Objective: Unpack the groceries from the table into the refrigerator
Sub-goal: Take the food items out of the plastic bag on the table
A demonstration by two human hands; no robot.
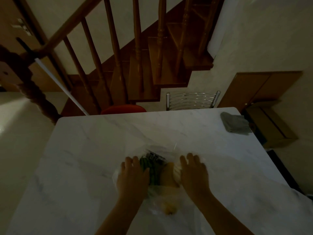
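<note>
A clear plastic grocery bag [157,192] lies on the white marble table [94,150], near its front middle. Inside it I see green vegetables [150,168], a tan rounded item [167,175], something white [177,172] and a yellowish fruit [170,208] at the near end. My left hand [131,177] rests on the bag's left side and my right hand [194,173] on its right side, fingers spread and pressing the plastic. Whether either hand grips the bag is unclear. No refrigerator is in view.
A grey folded cloth [235,122] lies at the table's far right corner. Behind the table stand a chrome-backed chair [193,100] and a red seat [123,109]. A wooden staircase [144,65] rises beyond. Cardboard boxes [271,122] sit on the floor at right.
</note>
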